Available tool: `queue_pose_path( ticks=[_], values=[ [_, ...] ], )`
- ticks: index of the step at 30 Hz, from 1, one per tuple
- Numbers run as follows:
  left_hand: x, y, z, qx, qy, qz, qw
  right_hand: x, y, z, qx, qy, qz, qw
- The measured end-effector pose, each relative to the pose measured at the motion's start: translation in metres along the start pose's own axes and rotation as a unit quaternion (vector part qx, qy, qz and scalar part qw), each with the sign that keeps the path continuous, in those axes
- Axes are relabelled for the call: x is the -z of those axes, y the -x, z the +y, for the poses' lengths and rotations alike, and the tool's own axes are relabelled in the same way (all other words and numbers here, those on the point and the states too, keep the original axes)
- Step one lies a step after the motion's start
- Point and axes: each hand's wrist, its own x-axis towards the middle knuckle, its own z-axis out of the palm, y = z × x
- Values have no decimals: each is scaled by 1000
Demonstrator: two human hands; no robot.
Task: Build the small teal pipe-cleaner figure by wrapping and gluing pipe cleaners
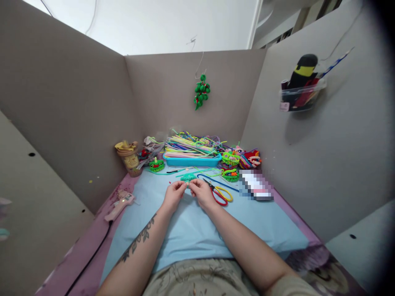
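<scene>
My left hand (173, 194) and my right hand (200, 191) meet over the light blue mat (191, 230), fingers pinched together. Between the fingertips I hold a small teal pipe-cleaner piece (188, 178), fuzzy and rounded, just beyond my thumbs. Both hands grip it from either side. Scissors with red and yellow handles (220, 193) lie right beside my right hand.
A blue tray (193, 160) piled with colourful pipe cleaners stands at the back. Green pipe-cleaner rings (156, 165) (230, 174) lie near it. A pink glue gun (120, 203) rests at the left, a jar (129, 158) behind it. Grey partition walls enclose the desk; a green ornament (201, 91) hangs on the back wall.
</scene>
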Motion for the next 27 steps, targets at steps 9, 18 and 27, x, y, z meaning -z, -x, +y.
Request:
queue_pose_path(
  ticks=[9, 18, 27],
  values=[
    [28, -22, 0, -43, -128, -17, 991, 23, -17, 9, 81, 94, 80, 989],
    [37, -55, -25, -81, -262, -59, 960, 25, -29, 30, 184, 375, 23, 908],
    [37, -57, -31, -78, -355, -59, 930, 22, -30, 34, 136, 428, -21, 893]
  ],
)
